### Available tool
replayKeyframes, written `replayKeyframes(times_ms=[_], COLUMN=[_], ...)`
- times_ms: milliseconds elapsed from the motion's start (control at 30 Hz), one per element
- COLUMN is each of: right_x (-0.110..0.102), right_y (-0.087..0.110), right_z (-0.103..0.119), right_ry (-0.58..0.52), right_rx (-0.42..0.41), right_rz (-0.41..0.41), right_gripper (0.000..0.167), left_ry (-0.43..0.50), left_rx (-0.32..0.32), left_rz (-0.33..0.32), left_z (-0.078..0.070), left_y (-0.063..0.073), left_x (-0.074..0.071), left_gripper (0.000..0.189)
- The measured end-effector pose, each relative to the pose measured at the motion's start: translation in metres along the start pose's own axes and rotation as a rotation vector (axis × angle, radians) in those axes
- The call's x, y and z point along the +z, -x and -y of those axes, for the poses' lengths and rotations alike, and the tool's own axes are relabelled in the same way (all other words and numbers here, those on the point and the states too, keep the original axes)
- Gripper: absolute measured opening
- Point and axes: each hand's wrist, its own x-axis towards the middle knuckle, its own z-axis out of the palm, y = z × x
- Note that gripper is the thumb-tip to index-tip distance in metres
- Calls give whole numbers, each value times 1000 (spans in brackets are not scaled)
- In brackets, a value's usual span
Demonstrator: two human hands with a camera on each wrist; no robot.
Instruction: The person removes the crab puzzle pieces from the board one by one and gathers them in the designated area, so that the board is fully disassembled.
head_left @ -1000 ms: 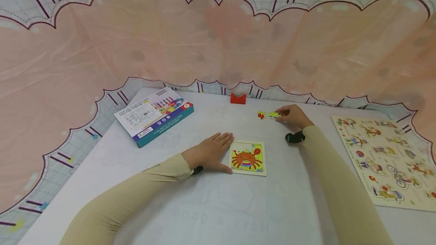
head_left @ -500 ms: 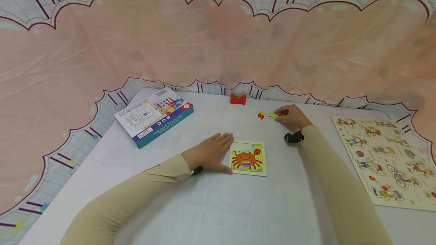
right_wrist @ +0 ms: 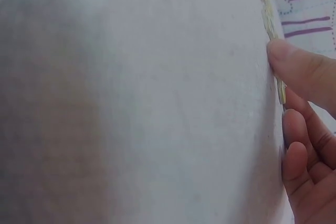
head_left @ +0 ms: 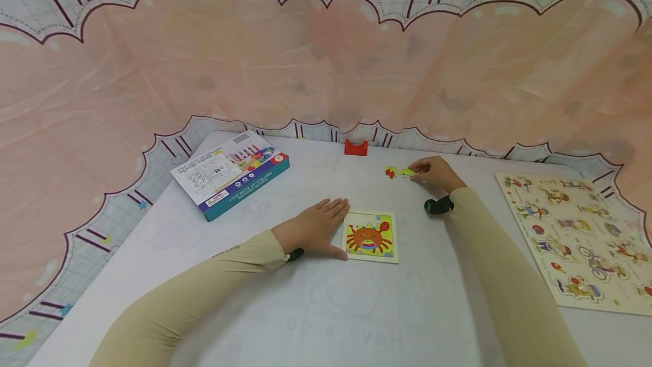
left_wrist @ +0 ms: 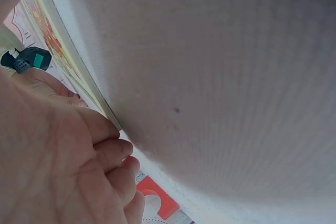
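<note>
My left hand lies with fingers spread along the left edge of a square puzzle, which pictures an orange crab on yellow in a pale wooden frame. In the left wrist view the fingertips are right at the frame's edge. Farther back, my right hand pinches the right end of a small yellow-green puzzle piece lying low over the table. Its thumb and index finger are at the thin piece in the right wrist view. Just left of it is a red-and-yellow puzzle piece.
A teal-sided bead toy box lies at the back left. Near the far edge stands a red notched block. A large peg puzzle board with figures covers the right side of the white table. A patterned cloth rises behind.
My right hand has shifted slightly left, and the yellow-green puzzle piece has slid closer to the red-and-yellow one. The left hand and the crab puzzle stay in place.
</note>
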Motion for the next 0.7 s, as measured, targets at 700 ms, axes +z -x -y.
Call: replayKeyframes(times_ms=[700], right_x=[18], right_y=[-20], right_z=[22], right_ry=[-38], right_rx=[7], right_rz=[38], right_gripper=[37], left_ry=[8], left_rx=[2], left_rz=[2], left_z=[0], left_y=[2], left_x=[-2], left_gripper=[108])
